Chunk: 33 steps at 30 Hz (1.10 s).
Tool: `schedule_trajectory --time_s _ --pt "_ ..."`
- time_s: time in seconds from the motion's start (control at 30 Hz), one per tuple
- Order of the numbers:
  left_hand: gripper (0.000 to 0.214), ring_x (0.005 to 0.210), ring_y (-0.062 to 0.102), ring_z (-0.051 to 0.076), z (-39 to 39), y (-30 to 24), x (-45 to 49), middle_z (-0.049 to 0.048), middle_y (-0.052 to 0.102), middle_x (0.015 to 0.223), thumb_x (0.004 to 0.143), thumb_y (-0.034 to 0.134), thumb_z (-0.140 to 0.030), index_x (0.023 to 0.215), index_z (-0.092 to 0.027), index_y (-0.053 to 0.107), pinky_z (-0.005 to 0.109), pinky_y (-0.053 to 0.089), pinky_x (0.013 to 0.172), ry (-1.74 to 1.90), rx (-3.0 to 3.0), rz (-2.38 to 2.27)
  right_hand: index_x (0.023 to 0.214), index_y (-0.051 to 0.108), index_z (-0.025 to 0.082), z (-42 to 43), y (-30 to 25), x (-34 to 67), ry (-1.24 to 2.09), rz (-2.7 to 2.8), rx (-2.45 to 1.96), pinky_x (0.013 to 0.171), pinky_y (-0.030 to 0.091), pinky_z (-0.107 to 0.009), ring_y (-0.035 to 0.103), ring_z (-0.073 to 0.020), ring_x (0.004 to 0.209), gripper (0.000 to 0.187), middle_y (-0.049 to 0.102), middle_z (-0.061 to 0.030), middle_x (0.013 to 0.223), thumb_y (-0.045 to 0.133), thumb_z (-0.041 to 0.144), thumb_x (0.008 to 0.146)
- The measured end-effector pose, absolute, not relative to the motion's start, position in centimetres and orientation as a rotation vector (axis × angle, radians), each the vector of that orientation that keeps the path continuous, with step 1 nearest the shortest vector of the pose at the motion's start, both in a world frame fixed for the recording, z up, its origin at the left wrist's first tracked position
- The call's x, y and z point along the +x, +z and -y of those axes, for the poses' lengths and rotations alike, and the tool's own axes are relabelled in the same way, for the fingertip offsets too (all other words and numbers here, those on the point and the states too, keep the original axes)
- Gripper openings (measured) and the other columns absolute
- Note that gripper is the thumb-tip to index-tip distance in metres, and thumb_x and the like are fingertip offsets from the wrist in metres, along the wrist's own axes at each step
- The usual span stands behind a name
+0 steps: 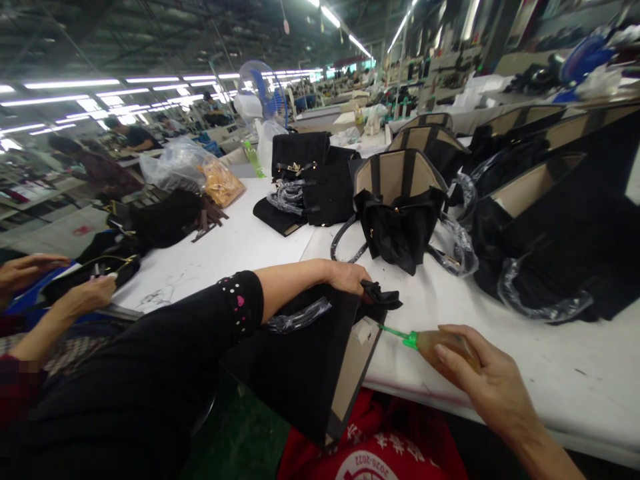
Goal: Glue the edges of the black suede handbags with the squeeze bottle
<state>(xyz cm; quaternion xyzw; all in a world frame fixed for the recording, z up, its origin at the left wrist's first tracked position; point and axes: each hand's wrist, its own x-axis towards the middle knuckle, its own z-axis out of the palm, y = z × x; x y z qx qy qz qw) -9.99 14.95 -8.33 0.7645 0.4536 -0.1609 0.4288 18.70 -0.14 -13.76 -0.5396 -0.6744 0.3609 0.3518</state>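
My left hand (pixel 350 276) is closed on the top edge of a black handbag (pixel 305 360) that hangs over the white table's (pixel 575 360) front edge. A black flap (pixel 381 298) sticks out beside my fingers. My right hand (pixel 480 377) is wrapped round a small amber squeeze bottle (pixel 440 343) with a green nozzle (pixel 397 333). The nozzle tip points at the bag's open tan edge just below my left hand.
Several black and tan handbags (pixel 400 207) with plastic-wrapped handles stand across the table's middle and right. A plastic sack (pixel 193 167) and a fan (pixel 265 90) sit further back. Another person's hands (pixel 85 293) work on a dark piece at the left.
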Motion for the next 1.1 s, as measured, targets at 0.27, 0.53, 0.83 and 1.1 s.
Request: schedule_trajectory --time_s 0.27,0.53,0.83,1.1 --pt "0.019 0.075 0.061 0.013 -14.8 -8.4 -10.0 -0.0029 0.068 0.075 0.076 0.072 -0.033 0.084 -0.016 0.073 0.018 0.043 0.066 -0.382 1.925 -1.114 0.104 0.065 0.025 0.3 -13.5 18.5 0.958 1.786 -1.369 0.074 0.053 -0.03 0.069 -0.0205 0.081 0.028 0.073 0.0001 0.092 0.059 0.049 0.092" --pt "0.016 0.075 0.06 0.013 -14.9 -8.5 -10.0 -0.003 0.067 0.073 0.077 0.072 -0.031 0.082 -0.016 0.072 0.018 0.042 0.064 -0.376 1.921 -1.115 0.103 0.066 0.025 1.1 -13.5 18.7 0.906 1.747 -1.384 0.07 0.055 -0.027 0.071 -0.0203 0.08 0.026 0.074 0.0001 0.091 0.06 0.048 0.091" --pt "0.016 0.073 0.059 0.012 -14.5 -7.9 -9.7 -0.0035 0.066 0.07 0.078 0.071 -0.031 0.082 -0.015 0.073 0.018 0.042 0.066 -0.38 1.912 -1.128 0.105 0.065 0.025 1.0 -14.0 18.6 0.843 1.767 -1.391 0.072 0.055 -0.029 0.071 -0.0214 0.082 0.027 0.075 -0.0011 0.094 0.06 0.047 0.092" --pt "0.024 0.076 0.061 0.014 -15.0 -8.9 -10.0 -0.0017 0.07 0.077 0.076 0.072 -0.035 0.088 -0.015 0.075 0.02 0.045 0.069 -0.37 1.908 -1.122 0.106 0.064 0.026 3.7 -13.1 18.0 0.75 1.89 -1.204 0.069 0.058 -0.023 0.073 -0.0188 0.08 0.019 0.074 -0.0004 0.095 0.061 0.04 0.093"
